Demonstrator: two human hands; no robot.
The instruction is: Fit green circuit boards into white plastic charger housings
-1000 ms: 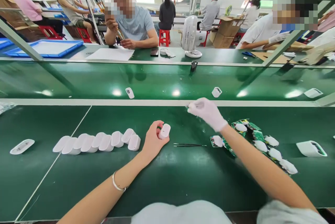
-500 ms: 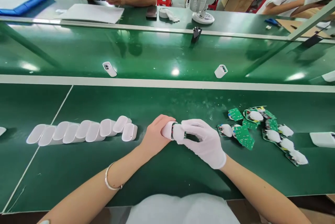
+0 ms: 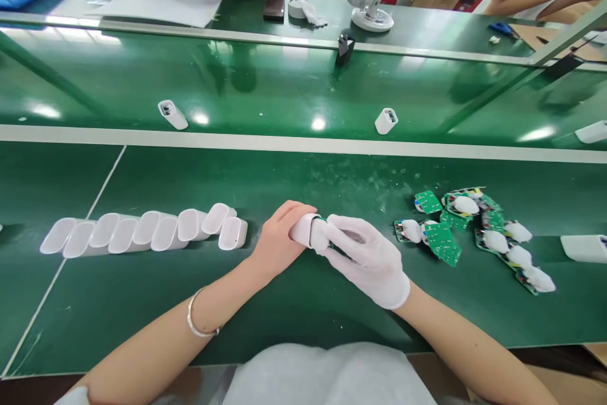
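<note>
My bare left hand (image 3: 283, 235) is wrapped round a white casing (image 3: 301, 230), its open end facing right. In my gloved right hand (image 3: 363, 256) is a circuit board with a white pad (image 3: 320, 236), pinched between thumb and fingers. The board's left end sits at the casing's mouth, partly inside; the pad hides most of the board. Several white casings (image 3: 165, 232) stand in a staggered row on the green table (image 3: 190, 304) at the left. Green circuit boards (image 3: 442, 242) with white pads lie piled at the right.
Beyond a pale strip (image 3: 265, 143), white units (image 3: 173, 114) lie spaced out on a green surface. Another unit (image 3: 583, 248) lies at the far right. A black clip (image 3: 344, 50) sits on the rail; behind are a fan (image 3: 372, 19), a phone (image 3: 274, 7) and two people.
The board has gone deeper into the casing, and my gloved fingers have moved slightly left with it. The units beyond the strip have shifted left. The whole view has tilted a little.
</note>
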